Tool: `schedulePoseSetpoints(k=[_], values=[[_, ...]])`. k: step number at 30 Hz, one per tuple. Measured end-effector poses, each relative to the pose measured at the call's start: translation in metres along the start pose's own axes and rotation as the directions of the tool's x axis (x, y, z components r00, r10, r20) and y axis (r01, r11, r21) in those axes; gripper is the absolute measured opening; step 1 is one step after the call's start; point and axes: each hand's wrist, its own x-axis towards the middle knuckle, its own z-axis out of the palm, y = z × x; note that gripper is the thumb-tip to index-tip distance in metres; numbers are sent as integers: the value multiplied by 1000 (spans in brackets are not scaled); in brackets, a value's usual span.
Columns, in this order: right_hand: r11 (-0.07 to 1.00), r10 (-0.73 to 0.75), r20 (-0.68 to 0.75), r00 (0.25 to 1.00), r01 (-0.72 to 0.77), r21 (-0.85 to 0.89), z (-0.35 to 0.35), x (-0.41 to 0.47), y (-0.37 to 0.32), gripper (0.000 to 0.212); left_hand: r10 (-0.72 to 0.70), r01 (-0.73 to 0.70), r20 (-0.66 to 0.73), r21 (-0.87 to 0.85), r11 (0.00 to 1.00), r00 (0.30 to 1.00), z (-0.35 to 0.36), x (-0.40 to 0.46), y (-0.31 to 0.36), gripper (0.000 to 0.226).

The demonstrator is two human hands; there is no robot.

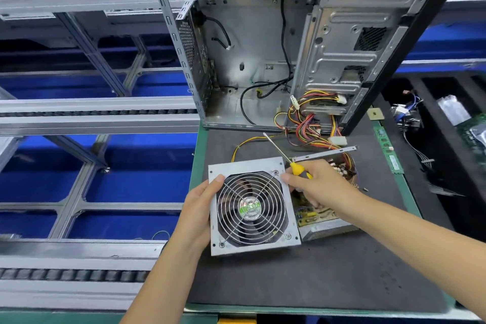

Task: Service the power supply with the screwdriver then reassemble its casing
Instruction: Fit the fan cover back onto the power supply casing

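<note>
Two hands work over a dark mat [315, 271] in the single head view. The left hand [202, 208] is curled round the left edge of the fan cover [252, 208], the lid half of the power supply's casing, thumb on its face, tilting it up so the wire grille faces the camera. The right hand [315, 184] is closed around the yellow-handled screwdriver [286, 159], its shaft pointing up and away, clear of the work; its thumb tip presses the cover's upper right corner, so it seems to be steadying the panel rather than driving a screw.

Just beside the cover, on the right, sits the open power supply base [323, 221] with its circuit board exposed, so the casing is not yet closed. Its wire bundle [310, 129] runs back into the empty computer case [263, 60] standing behind, probably why the unit lies so near it. A memory stick [388, 147] lies along the mat's right edge.

The fan hub carries a green and silver sticker, too blurred to read; no other writing is legible.
</note>
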Motion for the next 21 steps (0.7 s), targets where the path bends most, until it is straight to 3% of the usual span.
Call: schedulePoseSetpoints(k=[8, 15, 21], values=[[993, 43, 87, 995, -52, 102, -2, -14, -2, 18, -78, 81, 44, -62, 995, 996, -5, -10, -6, 34], [996, 76, 80, 994, -79, 43, 1, -10, 6, 21, -100, 100, 7, -60, 993, 995, -2, -11, -20, 36], [968, 80, 53, 995, -90, 234, 6, -3, 14, 15, -42, 42, -24, -19, 999, 999, 2, -13, -23, 35]])
